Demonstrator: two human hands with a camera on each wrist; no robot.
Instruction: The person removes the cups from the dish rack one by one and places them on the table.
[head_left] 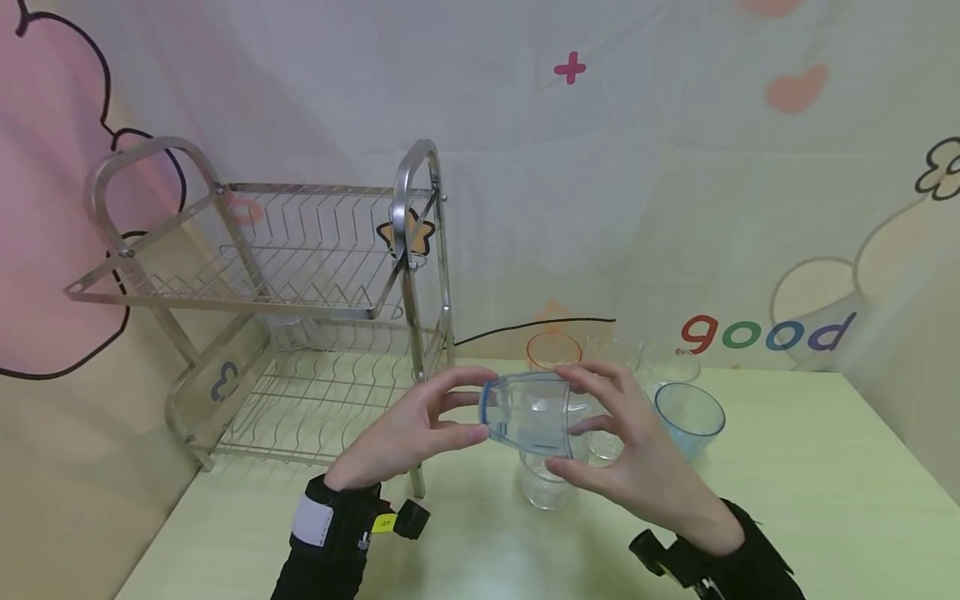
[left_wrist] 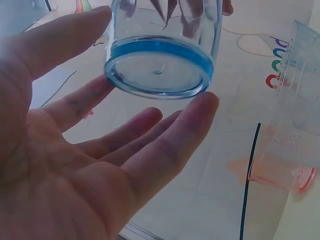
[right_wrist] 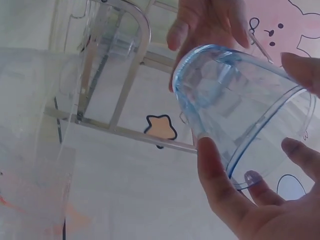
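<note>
A clear, blue-tinted drinking glass [head_left: 528, 412] is held sideways in the air above the table, its base toward the left. My right hand [head_left: 637, 442] grips it near the rim, thumb below and fingers above. At the base end, my left hand [head_left: 420, 433] has its thumb and a finger on opposite sides. The left wrist view shows those fingertips right at the thick blue base [left_wrist: 160, 67]. In the right wrist view the glass [right_wrist: 235, 105] tilts between both hands, with the right fingers spread around its rim end.
A two-tier metal dish rack [head_left: 300, 308] stands at the left, with a clear glass [head_left: 291, 332] on its lower tier. Behind and below my hands are several glasses, including a red-rimmed glass [head_left: 553, 348], a clear glass [head_left: 545, 492] and a blue glass [head_left: 690, 425]. A printed cloth [head_left: 540, 208] hangs behind the table [head_left: 795, 467].
</note>
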